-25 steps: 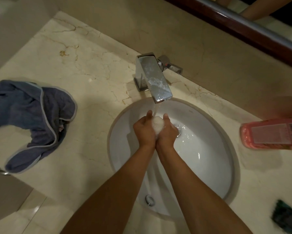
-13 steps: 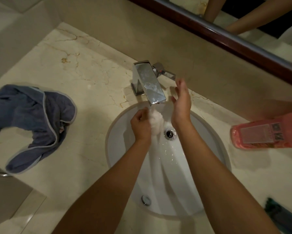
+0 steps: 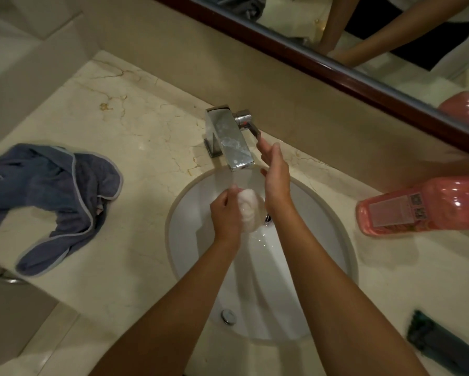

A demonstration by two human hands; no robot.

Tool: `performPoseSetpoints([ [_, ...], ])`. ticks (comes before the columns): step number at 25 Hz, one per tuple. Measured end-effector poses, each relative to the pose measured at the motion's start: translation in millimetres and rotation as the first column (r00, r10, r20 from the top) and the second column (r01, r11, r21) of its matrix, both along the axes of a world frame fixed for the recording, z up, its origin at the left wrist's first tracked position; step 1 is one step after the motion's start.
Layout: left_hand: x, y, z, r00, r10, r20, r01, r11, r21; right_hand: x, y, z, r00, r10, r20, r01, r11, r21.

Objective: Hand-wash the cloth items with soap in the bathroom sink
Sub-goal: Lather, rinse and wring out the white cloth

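A small white cloth, bunched and wet, is gripped in the left hand, whose fingers are curled round it above the middle of the white sink. A thin stream of water is seen falling from the spout of the square chrome faucet, which stands at the basin's twelve o'clock, and the cloth is held just under it. The right hand is held with its fingers straight and together, holding nothing; its fingertips are reached toward the faucet's lever handle at about one o'clock from the basin, though contact with the lever cannot be told. A crumpled blue towel with a pale edging is laid on the marble counter at nine o'clock, well apart from the sink. A pink bottle is laid on its side at three o'clock, its label turned up. A dark green object, blurred, is seen at about four o'clock near the frame's edge. A mirror in a dark frame runs along the wall behind.
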State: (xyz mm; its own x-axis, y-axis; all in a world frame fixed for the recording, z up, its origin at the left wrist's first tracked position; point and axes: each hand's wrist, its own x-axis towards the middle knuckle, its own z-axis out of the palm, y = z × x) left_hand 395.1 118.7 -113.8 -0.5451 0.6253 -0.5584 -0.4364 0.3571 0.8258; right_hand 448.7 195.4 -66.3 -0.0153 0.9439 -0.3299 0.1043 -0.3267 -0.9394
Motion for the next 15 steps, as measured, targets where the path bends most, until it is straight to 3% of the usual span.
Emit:
performPoseSetpoints([
  [4,15,-10,29,0.995,-0.085,-0.06,0.088,0.994,0.057,29,-40,9,0.993,-0.016,0.118,0.034,0.987,-0.158],
  [6,22,-14,42,0.989,-0.135,-0.065,0.141,0.986,0.088,46,-65,21,0.997,-0.02,0.075,0.037,0.972,-0.231],
  [8,31,-17,56,0.969,-0.227,-0.096,0.237,0.965,0.112,66,-85,29,1.0,-0.014,0.0,0.014,0.978,-0.207],
  [12,54,-32,88,0.89,-0.425,-0.167,0.45,0.878,0.164,103,-106,44,0.977,-0.21,-0.038,0.197,0.955,-0.22],
  [15,73,-42,102,0.813,-0.551,-0.188,0.575,0.811,0.106,122,-116,60,0.917,-0.388,-0.088,0.345,0.886,-0.309],
])
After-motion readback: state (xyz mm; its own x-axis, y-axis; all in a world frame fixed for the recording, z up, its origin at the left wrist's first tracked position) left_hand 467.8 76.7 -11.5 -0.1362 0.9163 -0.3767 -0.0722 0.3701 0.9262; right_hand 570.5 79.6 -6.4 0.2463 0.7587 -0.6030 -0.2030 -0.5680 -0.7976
